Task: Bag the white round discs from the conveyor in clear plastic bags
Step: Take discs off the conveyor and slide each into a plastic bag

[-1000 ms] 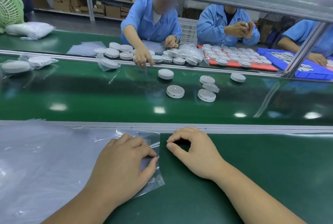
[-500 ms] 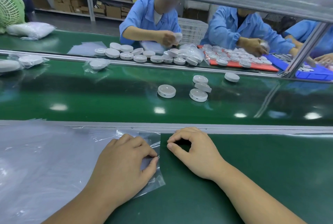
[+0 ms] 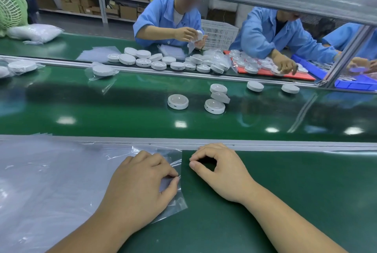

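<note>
— While your left hand (image 3: 142,183) lies flat on the stack of bags (image 3: 51,181), its thumb and forefinger pinch the right edge of the top bag (image 3: 173,157).
— Why pinch just there?
— To lift one sheet off a slippery pile and find its mouth, I'd say. Your palm weighs down the rest so only that one comes up.
— And the right hand (image 3: 220,171)?
— You have it resting on the green tabletop (image 3: 295,201) just beside that edge. The fingers are loosely curled, thumb near forefinger, holding nothing I can see. Parked there, it can take the other lip of the bag or reach forward.
— Where are the discs?
— Past the grey rail (image 3: 285,145), out on the conveyor (image 3: 81,114), well apart from both hands. The nearest disc (image 3: 177,102) lies alone, dome up. To its right is a cluster of three (image 3: 218,97), the middle one tilted. Two more lie nearer the far side.
— So nothing is bagged on this side?
— Not in your hands. The bagged discs (image 3: 103,71) at the far left of the belt show the result you want. The workers in blue coats (image 3: 169,22) across from you have their own row. Open your bag first, I judge, then reach over the rail.
</note>
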A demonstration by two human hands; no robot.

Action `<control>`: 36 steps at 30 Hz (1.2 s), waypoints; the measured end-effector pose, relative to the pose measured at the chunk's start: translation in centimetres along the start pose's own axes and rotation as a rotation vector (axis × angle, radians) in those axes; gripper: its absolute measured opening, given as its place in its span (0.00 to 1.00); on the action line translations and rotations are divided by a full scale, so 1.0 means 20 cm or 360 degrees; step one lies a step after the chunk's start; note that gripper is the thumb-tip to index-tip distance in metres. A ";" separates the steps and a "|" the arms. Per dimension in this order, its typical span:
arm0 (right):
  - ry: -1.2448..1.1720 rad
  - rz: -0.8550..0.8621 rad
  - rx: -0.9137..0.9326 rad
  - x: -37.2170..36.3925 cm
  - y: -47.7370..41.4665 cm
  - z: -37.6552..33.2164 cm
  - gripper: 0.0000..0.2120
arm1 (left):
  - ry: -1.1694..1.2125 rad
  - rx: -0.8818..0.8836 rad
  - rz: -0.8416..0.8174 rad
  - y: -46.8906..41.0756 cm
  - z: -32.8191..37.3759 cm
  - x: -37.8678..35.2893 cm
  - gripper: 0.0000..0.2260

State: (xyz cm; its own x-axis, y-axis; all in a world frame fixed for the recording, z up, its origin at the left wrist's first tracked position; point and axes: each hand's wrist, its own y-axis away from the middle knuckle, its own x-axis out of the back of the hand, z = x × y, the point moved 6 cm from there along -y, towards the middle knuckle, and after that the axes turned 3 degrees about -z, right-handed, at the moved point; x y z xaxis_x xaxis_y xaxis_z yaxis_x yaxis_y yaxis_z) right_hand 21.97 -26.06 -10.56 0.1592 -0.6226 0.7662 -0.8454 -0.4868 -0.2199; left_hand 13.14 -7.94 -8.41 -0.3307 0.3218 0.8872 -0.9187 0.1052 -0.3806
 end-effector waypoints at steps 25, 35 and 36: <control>0.0856 0.0097 -0.0821 0.04 -0.96 0.33 0.33 | 0.0111 -0.0105 -0.0085 -0.05 -0.08 0.02 0.09; 0.0219 0.0130 -0.0144 0.15 -0.75 0.19 0.18 | 0.0227 0.0026 -0.0036 -0.04 -0.11 0.00 0.07; 0.0150 0.0128 0.0023 0.16 -0.64 0.12 0.17 | 0.0246 0.0062 -0.0029 -0.04 -0.12 0.01 0.07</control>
State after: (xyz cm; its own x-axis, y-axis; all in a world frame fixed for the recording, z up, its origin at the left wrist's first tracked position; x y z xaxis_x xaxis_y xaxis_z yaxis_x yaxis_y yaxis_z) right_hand 34.61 -23.30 -6.76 0.0422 -0.5998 0.7990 -0.8459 -0.4470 -0.2909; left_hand 14.36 -5.70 -8.58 -0.2797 0.4612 0.8420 -0.9329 0.0768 -0.3519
